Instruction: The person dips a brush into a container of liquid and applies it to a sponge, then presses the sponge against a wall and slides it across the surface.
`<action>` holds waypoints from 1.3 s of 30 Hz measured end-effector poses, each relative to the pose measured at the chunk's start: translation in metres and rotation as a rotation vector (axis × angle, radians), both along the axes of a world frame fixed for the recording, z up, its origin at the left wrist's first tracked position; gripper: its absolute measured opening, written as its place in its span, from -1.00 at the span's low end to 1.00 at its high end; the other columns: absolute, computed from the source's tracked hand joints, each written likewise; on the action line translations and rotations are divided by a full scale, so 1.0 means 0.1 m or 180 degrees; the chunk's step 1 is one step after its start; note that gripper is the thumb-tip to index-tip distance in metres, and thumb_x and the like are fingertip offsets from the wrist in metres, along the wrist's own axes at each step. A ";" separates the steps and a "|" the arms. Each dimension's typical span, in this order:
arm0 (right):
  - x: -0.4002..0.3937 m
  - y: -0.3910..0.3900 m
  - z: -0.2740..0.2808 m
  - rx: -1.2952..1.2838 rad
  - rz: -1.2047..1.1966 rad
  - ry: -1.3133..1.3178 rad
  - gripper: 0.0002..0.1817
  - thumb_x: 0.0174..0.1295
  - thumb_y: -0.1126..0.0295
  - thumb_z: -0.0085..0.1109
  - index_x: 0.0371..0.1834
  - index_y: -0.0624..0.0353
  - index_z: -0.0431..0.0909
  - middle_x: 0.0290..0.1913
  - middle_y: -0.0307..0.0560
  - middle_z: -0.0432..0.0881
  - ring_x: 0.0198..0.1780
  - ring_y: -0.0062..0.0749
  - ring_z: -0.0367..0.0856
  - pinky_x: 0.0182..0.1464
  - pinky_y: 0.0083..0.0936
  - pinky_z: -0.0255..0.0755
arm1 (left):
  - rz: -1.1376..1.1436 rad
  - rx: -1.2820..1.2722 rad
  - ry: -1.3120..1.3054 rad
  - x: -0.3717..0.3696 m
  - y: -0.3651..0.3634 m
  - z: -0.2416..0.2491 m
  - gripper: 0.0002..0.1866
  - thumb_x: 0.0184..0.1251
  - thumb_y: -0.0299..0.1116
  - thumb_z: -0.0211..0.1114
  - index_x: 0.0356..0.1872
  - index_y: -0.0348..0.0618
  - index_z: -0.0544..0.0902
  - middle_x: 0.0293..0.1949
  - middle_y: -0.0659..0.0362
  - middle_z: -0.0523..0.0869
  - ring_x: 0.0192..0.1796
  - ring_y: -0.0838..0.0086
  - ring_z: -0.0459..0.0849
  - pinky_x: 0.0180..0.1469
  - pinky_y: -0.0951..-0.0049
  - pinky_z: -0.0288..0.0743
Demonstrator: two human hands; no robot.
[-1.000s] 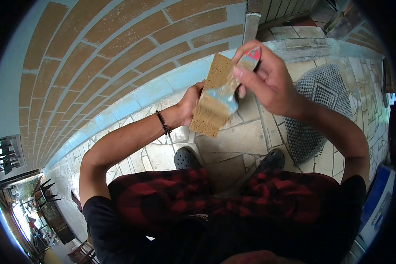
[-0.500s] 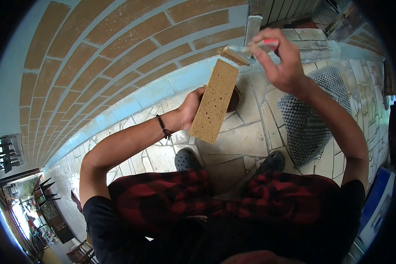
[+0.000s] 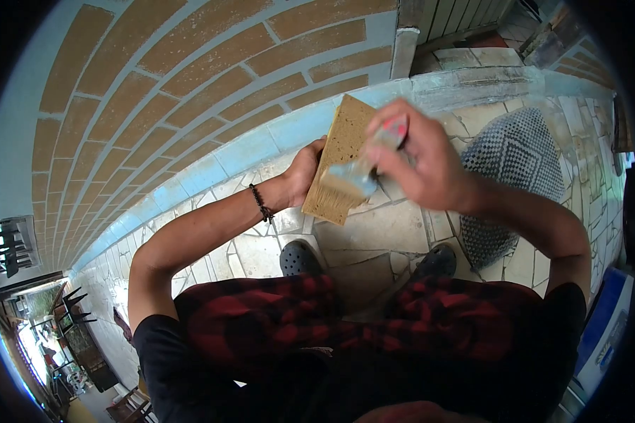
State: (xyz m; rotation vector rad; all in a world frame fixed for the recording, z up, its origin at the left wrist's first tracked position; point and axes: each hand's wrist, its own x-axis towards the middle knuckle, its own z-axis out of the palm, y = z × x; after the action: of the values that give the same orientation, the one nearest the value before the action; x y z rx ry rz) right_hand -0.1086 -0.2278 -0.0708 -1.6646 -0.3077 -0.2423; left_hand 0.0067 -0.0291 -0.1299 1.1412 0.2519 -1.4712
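Observation:
My left hand [image 3: 305,171] grips the left edge of a tan, pitted rectangular block [image 3: 345,134], brick-shaped and tilted, above the floor. Its fingers pass behind the block and are partly hidden. In my right hand [image 3: 426,162] is a paintbrush [image 3: 352,180] with a red mark on its handle, closed in the fingers and smeared by motion. The bristles lie against the lower part of the block's face. A dark beaded bracelet [image 3: 262,203] circles my left wrist.
A grey woven mat [image 3: 518,166] lies on the stone-paved floor [image 3: 381,225] at the right. The brick-patterned wall [image 3: 211,77] with its pale blue base [image 3: 247,149] runs ahead. Dark clogs [image 3: 300,257] stand below, and a blue and white box [image 3: 606,324] is at right.
My right hand has moved down and left, bringing the paintbrush from above the block onto its lower face. The block has tilted slightly. A dark round bowl visible behind it is now hidden.

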 end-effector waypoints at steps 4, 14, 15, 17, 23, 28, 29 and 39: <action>0.36 -0.37 -0.13 0.0020 -0.0703 -0.0236 -0.84 0.52 0.45 0.25 0.04 0.23 0.52 -0.29 -0.19 0.67 -0.34 -0.62 0.62 -0.27 -0.56 0.52 | -0.0051 -0.0022 -0.0720 -0.01 0.01 -0.10 -0.44 0.72 -0.03 -0.32 0.50 -0.01 0.39 0.17 0.00 0.72 0.05 0.21 0.79 0.08 0.08 0.76; 0.40 -0.68 -0.18 -0.1652 -0.0767 -0.1928 -0.74 0.37 0.59 0.33 0.07 0.23 0.55 -0.15 0.00 0.70 -0.21 -0.33 0.72 -0.19 -0.40 0.60 | -0.0029 0.0010 -0.0758 -0.04 0.06 -0.04 -0.45 0.72 0.00 -0.30 0.46 -0.02 0.44 0.12 0.04 0.73 -0.01 0.27 0.79 0.02 0.15 0.74; 0.37 -0.62 -0.21 -0.1600 -0.0561 -0.1932 -0.74 0.36 0.60 0.33 0.07 0.23 0.55 -0.14 0.01 0.70 -0.21 -0.29 0.73 -0.19 -0.39 0.60 | 0.0037 0.0019 -0.0757 -0.03 0.06 -0.05 -0.44 0.71 0.01 -0.26 0.43 -0.08 0.48 0.10 0.03 0.74 -0.02 0.27 0.79 0.03 0.16 0.75; 0.23 -0.47 -0.19 -0.1616 -0.0230 -0.1782 -0.73 0.34 0.60 0.34 0.07 0.23 0.55 -0.15 0.04 0.69 -0.21 -0.20 0.74 -0.18 -0.34 0.59 | 0.0043 -0.0007 -0.0627 0.02 0.09 -0.12 -0.43 0.71 0.01 -0.25 0.41 -0.11 0.50 0.09 0.04 0.74 -0.03 0.27 0.79 0.03 0.17 0.75; 0.13 -0.40 -0.07 -0.0914 -0.0333 -0.1552 -0.71 0.36 0.53 0.37 0.09 0.26 0.53 -0.15 0.03 0.72 -0.25 -0.32 0.76 -0.18 -0.43 0.62 | 0.0107 0.0133 -0.0607 0.03 0.08 -0.13 -0.41 0.71 0.02 -0.25 0.40 -0.14 0.52 0.06 0.04 0.76 -0.03 0.28 0.78 0.02 0.16 0.74; 0.38 -0.59 -0.05 -0.1597 -0.0840 -0.2142 -0.74 0.37 0.61 0.32 0.07 0.27 0.54 -0.14 0.05 0.69 -0.23 -0.32 0.75 -0.22 -0.44 0.62 | 0.0144 0.0079 -0.0905 -0.02 0.00 0.09 -0.41 0.70 0.02 -0.24 0.44 -0.11 0.50 0.07 0.04 0.77 0.00 0.27 0.79 0.03 0.15 0.74; 0.33 -0.53 -0.14 -0.1394 -0.0788 -0.1831 -0.73 0.33 0.62 0.36 0.05 0.26 0.56 -0.13 0.04 0.68 -0.21 -0.25 0.73 -0.22 -0.40 0.61 | 0.0129 0.0093 -0.0872 0.00 0.00 0.12 -0.41 0.69 0.02 -0.24 0.44 -0.10 0.50 0.08 0.04 0.77 0.01 0.26 0.79 0.04 0.15 0.74; 0.18 -0.33 0.02 -0.0995 -0.0345 -0.1823 -0.69 0.32 0.61 0.39 0.09 0.27 0.56 -0.12 0.05 0.69 -0.22 -0.23 0.73 -0.18 -0.38 0.62 | 0.0257 0.0148 -0.0635 0.11 0.11 0.00 -0.39 0.69 0.03 -0.25 0.36 -0.16 0.58 0.03 0.01 0.80 -0.02 0.25 0.81 0.04 0.16 0.75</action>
State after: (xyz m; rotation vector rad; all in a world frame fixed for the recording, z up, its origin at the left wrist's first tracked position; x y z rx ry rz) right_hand -0.0908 -0.2609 -0.0688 -1.8984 -0.7131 -0.7907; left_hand 0.0181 -0.0179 -0.1297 1.2911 0.1919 -1.2762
